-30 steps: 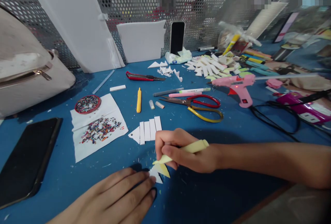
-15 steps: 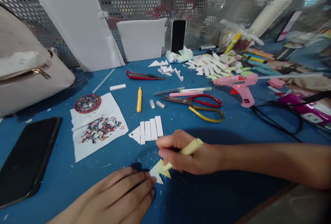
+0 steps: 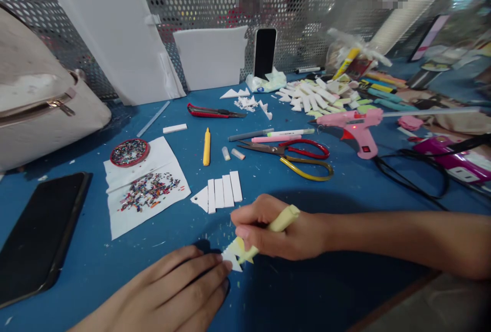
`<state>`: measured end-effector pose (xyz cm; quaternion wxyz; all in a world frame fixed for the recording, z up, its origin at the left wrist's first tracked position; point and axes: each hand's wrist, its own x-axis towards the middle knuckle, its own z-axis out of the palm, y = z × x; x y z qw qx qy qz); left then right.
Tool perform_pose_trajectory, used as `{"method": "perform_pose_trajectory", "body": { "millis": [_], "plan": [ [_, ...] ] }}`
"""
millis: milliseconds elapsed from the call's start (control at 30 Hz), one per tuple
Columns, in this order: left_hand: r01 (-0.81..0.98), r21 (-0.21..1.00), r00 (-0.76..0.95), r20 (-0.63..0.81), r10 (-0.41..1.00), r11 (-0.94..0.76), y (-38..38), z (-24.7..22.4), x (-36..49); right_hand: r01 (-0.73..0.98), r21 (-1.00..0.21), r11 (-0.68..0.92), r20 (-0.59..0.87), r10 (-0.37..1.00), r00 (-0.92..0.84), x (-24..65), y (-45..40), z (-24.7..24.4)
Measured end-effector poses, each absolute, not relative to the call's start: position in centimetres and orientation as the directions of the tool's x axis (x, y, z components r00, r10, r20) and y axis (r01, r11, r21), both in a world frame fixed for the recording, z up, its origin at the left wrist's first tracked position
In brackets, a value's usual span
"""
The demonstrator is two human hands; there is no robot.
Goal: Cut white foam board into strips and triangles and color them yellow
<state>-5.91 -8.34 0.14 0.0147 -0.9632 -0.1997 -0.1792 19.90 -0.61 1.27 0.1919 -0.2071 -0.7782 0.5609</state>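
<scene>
My right hand (image 3: 276, 232) is closed around a pale yellow marker (image 3: 284, 219). The marker's tip rests on a small white foam piece (image 3: 230, 258) with pointed ends, part of which is coloured yellow. My left hand (image 3: 184, 286) lies flat with fingers stretched out, its fingertips pressing the near left edge of that piece against the table. Just beyond the hands, several white foam strips (image 3: 218, 192) stand in a row beside a pointed white piece (image 3: 200, 199) with a small hole. Further off lies a yellow pen (image 3: 206, 147) without its cap.
Scissors (image 3: 287, 153), a red utility knife (image 3: 215, 112) and a pink glue gun (image 3: 360, 122) lie beyond. Beads cover a paper sheet (image 3: 115, 224) at left, near a black phone (image 3: 42, 235). Cut foam bits (image 3: 314, 94) are heaped at the back; a cable (image 3: 410, 189) runs right.
My right hand has shifted the marker's tip slightly toward me and to the right across the foam piece. My left hand has hardly moved.
</scene>
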Motion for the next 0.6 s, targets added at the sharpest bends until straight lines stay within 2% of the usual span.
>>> {"method": "perform_pose_trajectory", "body": {
  "millis": [67, 200, 333, 433, 600],
  "plan": [
    [0.377, 0.029, 0.857, 0.368, 0.360, -0.926, -8.25, 0.07, -5.97, 0.157, -0.945, 0.286, 0.040, 0.580, -0.814, 19.92, -0.60, 1.29],
    [0.369, 0.016, 0.859, 0.375, 0.348, -0.929, -7.91, 0.06, -6.00, 0.070, -0.961, 0.268, 0.077, 0.501, -0.862, 19.94, -0.57, 1.25],
    [0.342, -0.013, 0.870, 0.381, 0.312, -0.939, -7.79, 0.00, -6.15, 0.123, -0.956, 0.266, 0.040, 0.534, -0.844, 19.96, -0.52, 1.17],
    [0.351, 0.000, 0.869, 0.372, 0.326, -0.936, -7.93, 0.24, -6.22, 0.067, -0.957, 0.282, 0.081, 0.482, -0.872, 19.98, -0.44, 1.14],
    [0.377, 0.022, 0.877, 0.314, 0.364, -0.926, -8.07, 0.90, -6.03, 0.076, -0.959, 0.272, 0.071, 0.493, -0.867, 20.03, -0.39, 1.12]
  ]
}}
